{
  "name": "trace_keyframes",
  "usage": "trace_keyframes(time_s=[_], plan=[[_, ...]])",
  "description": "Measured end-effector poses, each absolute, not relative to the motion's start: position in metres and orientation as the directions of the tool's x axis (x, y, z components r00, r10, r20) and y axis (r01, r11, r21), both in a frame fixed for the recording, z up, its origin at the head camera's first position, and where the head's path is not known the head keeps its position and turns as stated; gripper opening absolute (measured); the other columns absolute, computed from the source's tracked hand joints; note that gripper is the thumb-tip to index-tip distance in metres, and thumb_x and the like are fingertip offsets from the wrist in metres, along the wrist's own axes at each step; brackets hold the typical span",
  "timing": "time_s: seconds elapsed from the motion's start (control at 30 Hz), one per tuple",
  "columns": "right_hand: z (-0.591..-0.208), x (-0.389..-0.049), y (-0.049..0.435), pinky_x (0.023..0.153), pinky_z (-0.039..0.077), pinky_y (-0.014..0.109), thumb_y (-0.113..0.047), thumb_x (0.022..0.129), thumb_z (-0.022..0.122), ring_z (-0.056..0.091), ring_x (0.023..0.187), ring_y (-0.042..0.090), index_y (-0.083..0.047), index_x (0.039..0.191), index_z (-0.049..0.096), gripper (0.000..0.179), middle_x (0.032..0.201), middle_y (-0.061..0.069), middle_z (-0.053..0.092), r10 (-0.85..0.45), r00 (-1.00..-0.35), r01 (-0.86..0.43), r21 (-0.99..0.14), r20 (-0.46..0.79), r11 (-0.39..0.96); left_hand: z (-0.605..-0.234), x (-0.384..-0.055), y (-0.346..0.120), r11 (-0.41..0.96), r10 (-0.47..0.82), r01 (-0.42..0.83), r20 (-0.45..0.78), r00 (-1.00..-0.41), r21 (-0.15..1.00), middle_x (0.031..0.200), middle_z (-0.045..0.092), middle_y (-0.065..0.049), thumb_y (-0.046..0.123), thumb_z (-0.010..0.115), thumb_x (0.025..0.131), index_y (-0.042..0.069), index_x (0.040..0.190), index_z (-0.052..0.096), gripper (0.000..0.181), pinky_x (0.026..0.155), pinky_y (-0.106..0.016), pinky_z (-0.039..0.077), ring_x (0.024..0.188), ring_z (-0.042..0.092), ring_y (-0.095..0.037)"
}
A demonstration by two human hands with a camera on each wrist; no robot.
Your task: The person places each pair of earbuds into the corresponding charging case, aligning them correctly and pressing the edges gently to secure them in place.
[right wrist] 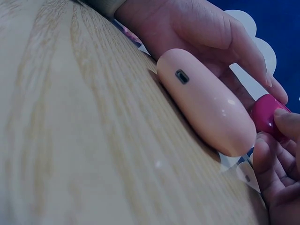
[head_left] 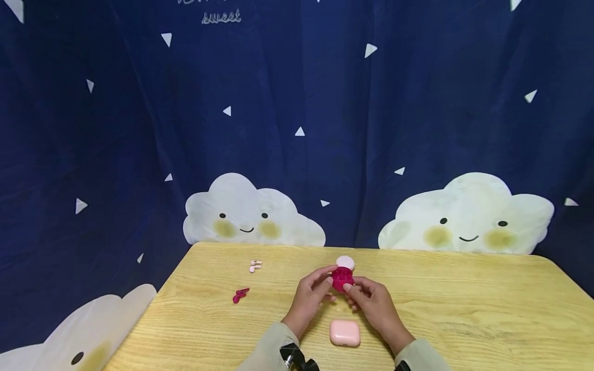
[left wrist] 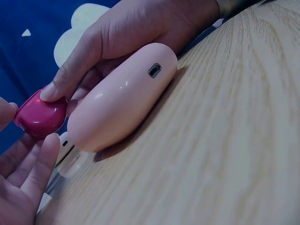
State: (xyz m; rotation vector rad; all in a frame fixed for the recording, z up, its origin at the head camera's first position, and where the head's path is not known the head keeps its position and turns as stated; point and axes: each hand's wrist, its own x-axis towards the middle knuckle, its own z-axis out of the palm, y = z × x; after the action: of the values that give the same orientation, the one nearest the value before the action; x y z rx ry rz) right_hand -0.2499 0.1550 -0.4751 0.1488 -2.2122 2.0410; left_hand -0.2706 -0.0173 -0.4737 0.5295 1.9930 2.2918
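Note:
Both hands hold a small magenta earbud case (head_left: 342, 280) above the table, its lid raised in the head view. My left hand (head_left: 311, 294) grips its left side, with the index finger at the lid and the thumb beside the body. From the right, my right hand (head_left: 377, 304) pinches it, thumb on the front. The left wrist view shows the glossy rounded bottom of the magenta case (left wrist: 43, 115) between the fingers. Nearer the body, a pink earbud case (head_left: 345, 333) lies closed on the table between the forearms; its charging port shows in both wrist views.
Behind the held case sits a round whitish case (head_left: 345, 262). To the left lie two magenta earbuds (head_left: 240, 296), and farther back two pale pink earbuds (head_left: 256, 266). The wooden table (head_left: 482, 304) ends at a dark blue curtain (head_left: 334, 129) with cloud prints.

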Motion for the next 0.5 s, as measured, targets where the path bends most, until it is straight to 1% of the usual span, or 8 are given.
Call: trace_keyframes(time_s=[0.1, 0.2, 0.3, 0.33, 0.43, 0.5], plan=[[-0.475, -0.249, 0.154, 0.053, 0.053, 0.026, -0.01, 0.09, 0.067, 0.058, 0.058, 0.014, 0.007, 0.109, 0.066, 0.025, 0.073, 0.015, 0.063, 0.01, -0.989, -0.148, -0.986, 0.149, 0.079, -0.473, -0.271, -0.019, -0.148, 0.258, 0.186, 0.219, -0.941, 0.971, 0.119, 0.061, -0.02, 0.008, 0.054, 0.098, 0.002, 0.133, 0.056, 0.036, 0.074, -0.045, 0.057, 0.092, 0.064, -0.023], [-0.473, -0.249, 0.153, 0.053, 0.053, 0.026, -0.01, 0.09, 0.067, 0.058, 0.058, 0.015, 0.007, 0.109, 0.066, 0.026, 0.074, 0.016, 0.064, 0.02, -0.99, -0.138, -0.987, 0.14, 0.081, -0.468, -0.273, -0.023, -0.087, 0.222, 0.214, 0.228, -0.948, 0.973, 0.115, 0.063, -0.021, 0.011, 0.053, 0.099, 0.003, 0.134, 0.054, 0.037, 0.072, -0.047, 0.057, 0.095, 0.065, -0.032], [-0.473, -0.249, 0.153, 0.053, 0.052, 0.025, -0.009, 0.09, 0.067, 0.058, 0.059, 0.015, 0.007, 0.109, 0.065, 0.025, 0.077, 0.017, 0.064, 0.027, -0.992, -0.124, -0.989, 0.127, 0.075, -0.461, -0.277, -0.031, 0.014, 0.177, 0.246, 0.24, -0.955, 0.969, 0.114, 0.064, -0.023, 0.013, 0.054, 0.098, 0.005, 0.132, 0.055, 0.034, 0.07, -0.046, 0.057, 0.097, 0.064, -0.038], [-0.472, -0.249, 0.153, 0.053, 0.052, 0.025, -0.009, 0.09, 0.067, 0.058, 0.059, 0.014, 0.007, 0.109, 0.065, 0.025, 0.077, 0.018, 0.064, 0.028, -0.992, -0.12, -0.99, 0.122, 0.072, -0.457, -0.278, -0.034, 0.051, 0.167, 0.248, 0.237, -0.957, 0.967, 0.113, 0.064, -0.023, 0.014, 0.054, 0.098, 0.006, 0.131, 0.056, 0.033, 0.07, -0.045, 0.057, 0.098, 0.064, -0.039], [-0.472, -0.249, 0.154, 0.053, 0.052, 0.025, -0.008, 0.09, 0.067, 0.057, 0.059, 0.014, 0.008, 0.108, 0.065, 0.024, 0.078, 0.019, 0.064, 0.022, -0.992, -0.12, -0.991, 0.122, 0.063, -0.445, -0.282, -0.048, 0.139, 0.164, 0.25, 0.227, -0.96, 0.958, 0.112, 0.063, -0.024, 0.013, 0.054, 0.098, 0.004, 0.129, 0.056, 0.032, 0.069, -0.043, 0.058, 0.098, 0.064, -0.039], [-0.472, -0.249, 0.155, 0.053, 0.052, 0.025, -0.009, 0.09, 0.067, 0.057, 0.059, 0.014, 0.008, 0.108, 0.065, 0.025, 0.078, 0.019, 0.064, 0.018, -0.991, -0.129, -0.99, 0.13, 0.06, -0.437, -0.283, -0.058, 0.208, 0.178, 0.246, 0.21, -0.961, 0.947, 0.11, 0.064, -0.021, 0.015, 0.055, 0.098, 0.006, 0.129, 0.056, 0.032, 0.069, -0.04, 0.058, 0.097, 0.064, -0.036]])
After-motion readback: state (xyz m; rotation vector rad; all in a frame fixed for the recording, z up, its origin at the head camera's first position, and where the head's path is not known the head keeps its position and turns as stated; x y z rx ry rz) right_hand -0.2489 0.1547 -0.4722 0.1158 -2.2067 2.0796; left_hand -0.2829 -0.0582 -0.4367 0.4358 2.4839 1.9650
